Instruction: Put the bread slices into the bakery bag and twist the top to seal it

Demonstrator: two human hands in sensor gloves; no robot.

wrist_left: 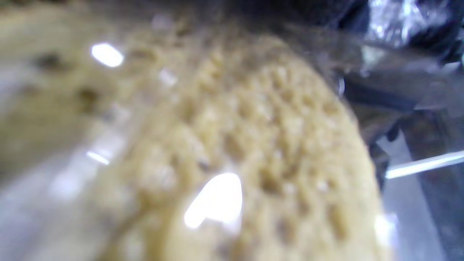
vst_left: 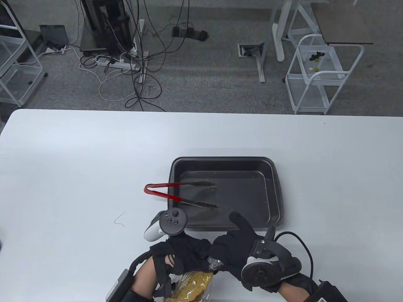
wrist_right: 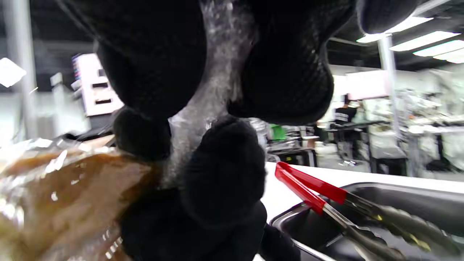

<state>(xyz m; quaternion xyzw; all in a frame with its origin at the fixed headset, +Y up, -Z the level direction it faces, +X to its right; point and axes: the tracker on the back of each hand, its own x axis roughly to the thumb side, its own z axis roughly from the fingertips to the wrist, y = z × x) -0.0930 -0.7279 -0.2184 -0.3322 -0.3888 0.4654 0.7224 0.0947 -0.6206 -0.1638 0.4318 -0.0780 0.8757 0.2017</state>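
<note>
The clear bakery bag [vst_left: 196,284] lies at the table's front edge with bread slices [wrist_left: 253,156] inside it, filling the left wrist view. Its gathered top [vst_left: 214,263] is bunched between both gloved hands. My left hand [vst_left: 184,251] grips the bag's neck from the left. My right hand [vst_left: 233,251] pinches the twisted plastic [wrist_right: 214,90] from the right, one finger sticking out over the tray. In the right wrist view the plastic neck runs between black fingertips [wrist_right: 224,166], with the brown bread in the bag [wrist_right: 61,195] below left.
A dark baking tray [vst_left: 277,195] sits just beyond the hands. Red-handled tongs [vst_left: 176,195] lie across its left rim, tips inside. A thin wire tie [vst_left: 119,219] lies on the white table to the left.
</note>
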